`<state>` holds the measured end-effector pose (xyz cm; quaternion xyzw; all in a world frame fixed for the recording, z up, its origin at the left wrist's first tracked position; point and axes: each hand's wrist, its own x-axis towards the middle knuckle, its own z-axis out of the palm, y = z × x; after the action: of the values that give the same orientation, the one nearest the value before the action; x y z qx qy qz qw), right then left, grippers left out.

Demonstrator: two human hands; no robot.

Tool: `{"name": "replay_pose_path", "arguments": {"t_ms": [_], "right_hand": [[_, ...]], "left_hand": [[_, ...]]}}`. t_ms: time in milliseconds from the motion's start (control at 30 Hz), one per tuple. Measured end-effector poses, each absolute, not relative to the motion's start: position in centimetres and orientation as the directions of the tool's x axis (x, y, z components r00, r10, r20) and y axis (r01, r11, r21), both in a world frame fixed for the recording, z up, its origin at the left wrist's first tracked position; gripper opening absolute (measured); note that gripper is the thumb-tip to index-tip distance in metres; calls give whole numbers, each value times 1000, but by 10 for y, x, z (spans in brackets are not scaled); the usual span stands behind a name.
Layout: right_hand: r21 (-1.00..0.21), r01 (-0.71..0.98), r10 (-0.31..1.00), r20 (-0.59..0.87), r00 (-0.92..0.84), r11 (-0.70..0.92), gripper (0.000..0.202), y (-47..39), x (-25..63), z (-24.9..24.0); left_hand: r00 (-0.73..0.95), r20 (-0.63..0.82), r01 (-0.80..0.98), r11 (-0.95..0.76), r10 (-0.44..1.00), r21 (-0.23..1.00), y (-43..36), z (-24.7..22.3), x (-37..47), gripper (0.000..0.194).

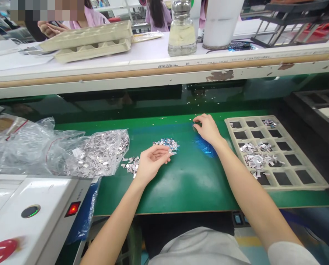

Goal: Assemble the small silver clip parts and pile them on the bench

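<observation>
On the near left, a white machine housing with a red button (42,195) is sitting beside the green-topped counter (186,191). Over the counter, the left hand (150,162) is hovering palm-up; its grip is nearly closing, thumb and fingertips apparently pinching one of the small, flat silvery pieces (172,151), probably lightly because the pieces are so thin. More of them are lying in a loose heap beside that wrist, and others, mixed with blue, are lying just beyond the fingers, likely within easy picking reach.

The right hand (207,129) is reaching farther out, its thumb and forefinger curling close together; whether that grip is holding anything, I cannot tell. Crinkled shiny blue scraps (205,146) are gathering just beside it, perhaps kept apart from the silvery heaps.

At left, a clear plastic zip bag (98,156) is lying flat, its end bulging with silvery pieces. At right, a cream moulded compartment tray (313,186) is holding pieces spilling over dividers along its left side, while a far compartment is holding a few bluish ones.

Farther off, a white shelf (142,63) is carrying stacked cream trays (94,40) and a clear glass bottle (182,36) containing pale liquid; a person in pink (94,16) is sitting beyond.
</observation>
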<state>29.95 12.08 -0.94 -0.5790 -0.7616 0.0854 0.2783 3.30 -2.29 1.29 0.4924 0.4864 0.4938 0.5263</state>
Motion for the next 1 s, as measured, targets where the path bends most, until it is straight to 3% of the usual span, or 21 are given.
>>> {"name": "replay_pose_path", "arguments": {"t_ms": [1000], "right_hand": [[-507,799,926,346,-154,322,14,115,299,-2]], "left_hand": [[74,-13,0,13,997,1000,-28,3,39,27]]}}
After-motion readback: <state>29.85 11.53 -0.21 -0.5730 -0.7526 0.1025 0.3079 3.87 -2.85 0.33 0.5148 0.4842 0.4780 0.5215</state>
